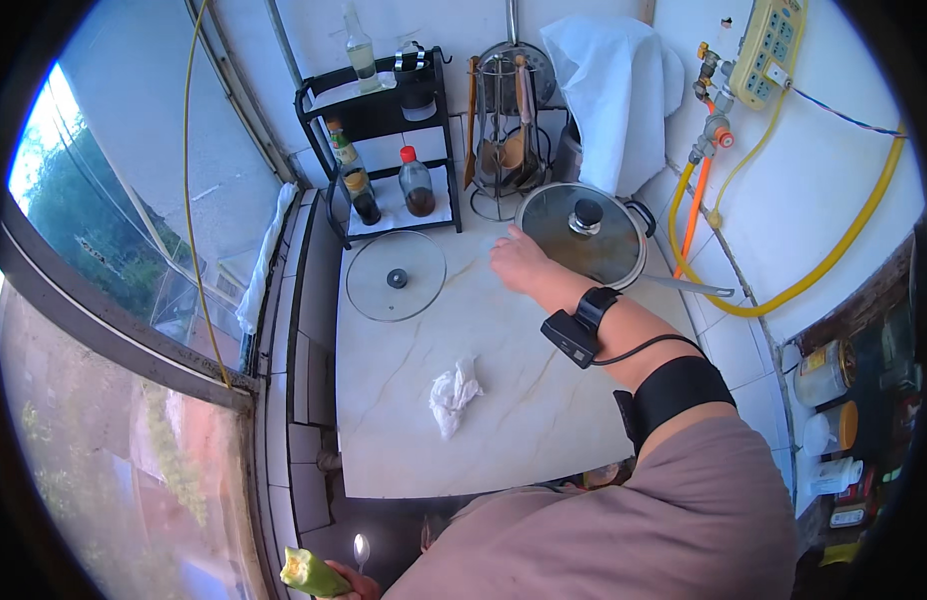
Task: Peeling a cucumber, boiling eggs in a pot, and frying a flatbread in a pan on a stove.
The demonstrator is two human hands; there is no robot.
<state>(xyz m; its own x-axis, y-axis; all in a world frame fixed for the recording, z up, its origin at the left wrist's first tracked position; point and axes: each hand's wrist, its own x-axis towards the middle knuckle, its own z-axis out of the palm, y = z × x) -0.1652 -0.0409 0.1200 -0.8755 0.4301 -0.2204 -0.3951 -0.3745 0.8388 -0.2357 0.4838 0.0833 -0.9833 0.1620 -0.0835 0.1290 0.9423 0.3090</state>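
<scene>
My right hand (519, 261) is at the left rim of a wide pan (583, 236) covered by a glass lid with a black knob. Whether its fingers grip the rim cannot be told. Low at the picture's bottom edge, my left hand (352, 582) holds a cut green vegetable (312, 574); a metal spoon (361, 551) stands up beside the fingers. Another glass lid (396, 276) lies flat on the marbled worktop (403, 390), left of the pan. A crumpled white cloth or tissue (454, 397) rests nearer to me.
Behind the loose lid stands a black rack (373, 124) with bottles. A utensil stand (501, 135) is behind the pan, beside a white cloth (610, 97). A yellow gas hose (831, 251) curves at the right; jars (823, 371) line the far right. A window frame (126, 337) borders the left.
</scene>
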